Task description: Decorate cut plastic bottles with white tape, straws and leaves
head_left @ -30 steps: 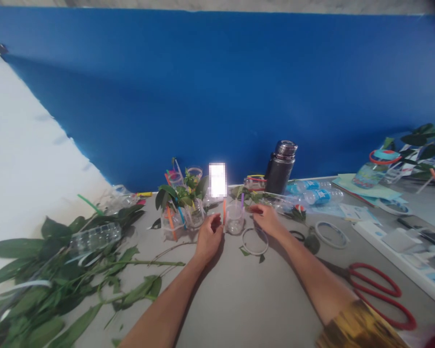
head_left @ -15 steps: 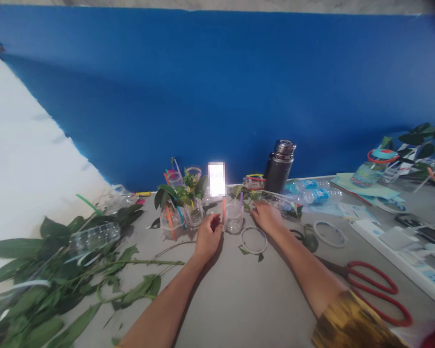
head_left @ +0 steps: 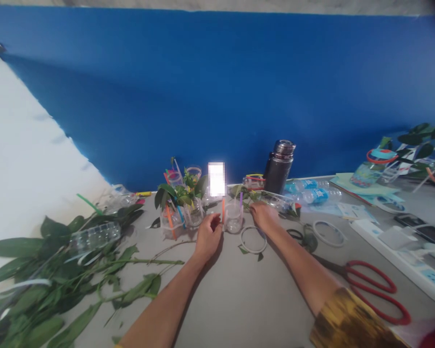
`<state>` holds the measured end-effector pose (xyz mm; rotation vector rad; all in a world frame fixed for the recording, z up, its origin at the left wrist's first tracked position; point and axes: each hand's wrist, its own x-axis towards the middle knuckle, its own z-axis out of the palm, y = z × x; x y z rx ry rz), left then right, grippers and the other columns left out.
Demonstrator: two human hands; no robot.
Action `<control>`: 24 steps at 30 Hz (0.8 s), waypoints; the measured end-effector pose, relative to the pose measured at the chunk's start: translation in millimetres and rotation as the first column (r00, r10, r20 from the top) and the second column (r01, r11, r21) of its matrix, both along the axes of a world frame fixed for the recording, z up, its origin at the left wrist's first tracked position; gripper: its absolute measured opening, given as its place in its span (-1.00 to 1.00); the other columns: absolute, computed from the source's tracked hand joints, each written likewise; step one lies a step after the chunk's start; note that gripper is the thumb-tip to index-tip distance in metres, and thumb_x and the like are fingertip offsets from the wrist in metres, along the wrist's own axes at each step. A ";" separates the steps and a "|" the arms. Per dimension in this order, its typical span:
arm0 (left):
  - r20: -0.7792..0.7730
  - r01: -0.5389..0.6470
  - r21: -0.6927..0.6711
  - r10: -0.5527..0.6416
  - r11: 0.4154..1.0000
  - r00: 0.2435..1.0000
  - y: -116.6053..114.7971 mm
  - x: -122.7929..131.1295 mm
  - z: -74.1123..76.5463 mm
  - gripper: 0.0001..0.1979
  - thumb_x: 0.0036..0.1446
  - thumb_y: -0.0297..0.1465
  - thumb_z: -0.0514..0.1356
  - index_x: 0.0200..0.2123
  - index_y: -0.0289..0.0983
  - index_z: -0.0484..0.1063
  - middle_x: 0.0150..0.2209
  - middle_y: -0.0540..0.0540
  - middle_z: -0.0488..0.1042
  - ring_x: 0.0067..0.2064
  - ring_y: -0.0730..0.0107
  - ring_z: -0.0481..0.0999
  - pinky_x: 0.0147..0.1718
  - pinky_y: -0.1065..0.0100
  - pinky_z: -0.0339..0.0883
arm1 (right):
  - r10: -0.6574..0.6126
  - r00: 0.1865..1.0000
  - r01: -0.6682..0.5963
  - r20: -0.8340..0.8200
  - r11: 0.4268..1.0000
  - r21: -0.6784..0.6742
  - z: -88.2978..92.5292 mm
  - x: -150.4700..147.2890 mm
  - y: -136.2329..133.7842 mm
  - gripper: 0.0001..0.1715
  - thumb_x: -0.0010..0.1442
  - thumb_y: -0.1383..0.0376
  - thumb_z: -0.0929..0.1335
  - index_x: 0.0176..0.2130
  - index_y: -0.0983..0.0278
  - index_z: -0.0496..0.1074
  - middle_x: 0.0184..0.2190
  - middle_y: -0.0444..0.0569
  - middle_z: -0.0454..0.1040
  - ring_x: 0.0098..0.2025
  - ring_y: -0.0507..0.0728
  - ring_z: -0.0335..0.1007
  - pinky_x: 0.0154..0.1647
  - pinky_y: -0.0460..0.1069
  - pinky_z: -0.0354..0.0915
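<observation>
My left hand (head_left: 208, 235) rests on the table with its fingers loosely curved and a gap between thumb and forefinger. Nothing shows inside it. Just right of it stands a clear plastic cup (head_left: 234, 221) with an orange straw (head_left: 224, 211) and a purple straw (head_left: 241, 200) upright at its sides. My right hand (head_left: 264, 217) lies beyond a white ring (head_left: 253, 240), its fingers drawn together at some leaves (head_left: 253, 195); what they hold, if anything, is hidden. Left of my left hand are clear cups (head_left: 195, 215) with leafy sprigs and coloured straws.
Cut leafy branches (head_left: 32, 270) cover the left side. A dark thermos (head_left: 279, 166) stands behind my right hand, beside lying plastic bottles (head_left: 321, 195). Red-handled scissors (head_left: 371, 278), a second ring (head_left: 329, 234) and a power strip (head_left: 398, 258) lie at right. A blue wall closes the back.
My right hand has shifted slightly left, and its fingers look more drawn in. My left hand and the cups stay in place.
</observation>
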<state>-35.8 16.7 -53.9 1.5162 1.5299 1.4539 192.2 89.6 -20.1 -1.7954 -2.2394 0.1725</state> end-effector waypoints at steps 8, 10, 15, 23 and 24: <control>-0.011 -0.024 0.012 0.024 1.000 1.000 -1.2 -0.1 2.4 -0.68 0.14 -0.47 0.26 -0.02 -0.26 0.61 -0.13 -0.16 0.69 -0.09 0.21 0.66 0.00 0.16 0.53 | -0.120 0.992 0.120 -0.024 0.993 -0.005 2.5 5.8 -3.2 -0.66 0.44 0.30 0.29 -0.07 0.21 0.67 -0.05 0.22 0.68 -0.03 0.34 0.62 -0.07 0.11 0.37; 0.006 -0.053 0.014 0.053 0.998 0.999 -3.0 -0.2 5.4 -0.67 0.14 -0.45 0.25 0.00 -0.26 0.60 -0.15 -0.14 0.67 -0.14 0.24 0.65 -0.05 0.20 0.53 | -0.172 0.969 0.181 -0.178 0.983 0.035 1.8 8.0 -1.0 -0.71 0.41 0.27 0.31 -0.11 0.19 0.66 -0.07 0.17 0.68 -0.05 0.31 0.61 -0.07 0.11 0.37; 0.059 -0.139 0.028 0.137 0.990 0.989 -10.0 1.4 16.0 -0.72 0.21 -0.30 0.24 -0.04 -0.24 0.58 -0.27 -0.07 0.59 -0.26 0.28 0.58 -0.20 0.26 0.50 | -0.153 0.362 0.234 -0.920 0.970 -0.069 1.6 17.9 7.8 -0.67 0.24 -0.02 0.45 -0.28 0.19 0.52 -0.30 0.03 0.59 -0.39 0.14 0.42 -0.45 -0.02 0.28; 0.048 -0.019 0.099 0.014 0.995 0.999 -25.3 14.2 31.1 -0.76 0.29 -0.22 0.20 -0.32 -0.22 0.57 -0.38 -0.05 0.54 -0.30 0.29 0.53 -0.23 0.31 0.44 | -0.122 -0.137 -0.439 -0.983 0.897 -0.050 15.0 10.7 -20.5 -0.46 -0.08 -0.02 0.68 -0.31 0.18 0.48 -0.45 -0.19 0.47 -0.60 -0.10 0.02 -0.62 -0.15 0.01; 0.034 0.003 0.120 -0.007 0.993 0.999 -28.2 16.5 32.9 -0.76 0.28 -0.22 0.21 -0.32 -0.22 0.58 -0.37 -0.06 0.54 -0.30 0.29 0.53 -0.23 0.31 0.44 | -0.115 -0.096 -0.482 -0.989 0.875 -0.055 14.8 6.0 -25.0 -0.47 -0.08 -0.03 0.67 -0.32 0.19 0.49 -0.48 -0.19 0.46 -0.62 -0.10 0.02 -0.62 -0.14 0.01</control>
